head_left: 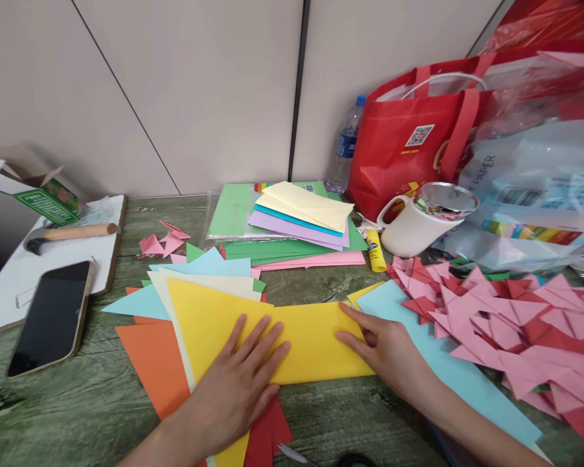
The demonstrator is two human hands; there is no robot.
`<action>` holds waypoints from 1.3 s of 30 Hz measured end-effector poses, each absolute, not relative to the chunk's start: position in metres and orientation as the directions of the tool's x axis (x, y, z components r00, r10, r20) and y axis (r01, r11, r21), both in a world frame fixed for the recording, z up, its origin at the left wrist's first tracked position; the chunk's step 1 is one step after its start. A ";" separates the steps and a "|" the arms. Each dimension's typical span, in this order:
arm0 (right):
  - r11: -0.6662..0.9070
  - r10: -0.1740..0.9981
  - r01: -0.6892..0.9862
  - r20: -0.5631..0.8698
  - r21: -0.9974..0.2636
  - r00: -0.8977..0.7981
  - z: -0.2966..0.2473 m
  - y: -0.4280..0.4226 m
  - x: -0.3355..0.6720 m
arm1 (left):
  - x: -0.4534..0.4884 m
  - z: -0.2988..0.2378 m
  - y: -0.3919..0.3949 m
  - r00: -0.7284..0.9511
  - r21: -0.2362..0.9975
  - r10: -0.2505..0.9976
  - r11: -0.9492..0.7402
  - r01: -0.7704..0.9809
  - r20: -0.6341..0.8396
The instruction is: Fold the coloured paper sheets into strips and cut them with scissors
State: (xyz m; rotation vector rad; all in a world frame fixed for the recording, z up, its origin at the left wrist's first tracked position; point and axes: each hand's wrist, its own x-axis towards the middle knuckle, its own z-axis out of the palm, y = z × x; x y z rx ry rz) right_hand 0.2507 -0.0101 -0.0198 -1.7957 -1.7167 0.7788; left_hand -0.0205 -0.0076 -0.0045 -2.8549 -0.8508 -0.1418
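1. Pressing down on the yellow paper (316, 344) with the left hand (241, 383): open, palm flat, fingers spread, gripping nothing.
2. Steadying that paper's right end with the right hand (384, 347): open too, fingertips laid along the edge, no pinch.
3. Lying mid-counter (78, 408), right on top of a fan of flat sheets (150, 363) in orange, cream and pale blue, all smooth and matte.
4. Folded over already into a long band with a slanted left side, by the look of it; no smaller folds showing yet.
5. Heaped just to the right: pink and red folded triangles (506, 318), sharp-cornered, plenty of them done.
6. Sitting behind: a stack of unfolded coloured paper (296, 220), a glossy white mug (418, 224), a yellow glue stick (376, 251).
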 end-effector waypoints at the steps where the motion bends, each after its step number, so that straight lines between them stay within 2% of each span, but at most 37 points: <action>1: -0.049 0.999 0.693 -0.044 -0.719 0.025 -0.020 -0.010 0.251 | -0.020 -0.004 -0.008 0.835 -0.130 0.532 -0.826 0.548 0.139; 28: -0.027 1.000 0.723 -0.011 -0.690 0.027 -0.019 -0.010 0.251 | -0.022 -0.005 -0.006 0.832 -0.088 0.541 -0.829 0.552 0.126; 39: 0.040 0.998 0.804 0.070 -0.593 0.002 -0.019 -0.013 0.251 | -0.022 -0.004 -0.006 0.830 -0.055 0.544 -0.831 0.554 0.124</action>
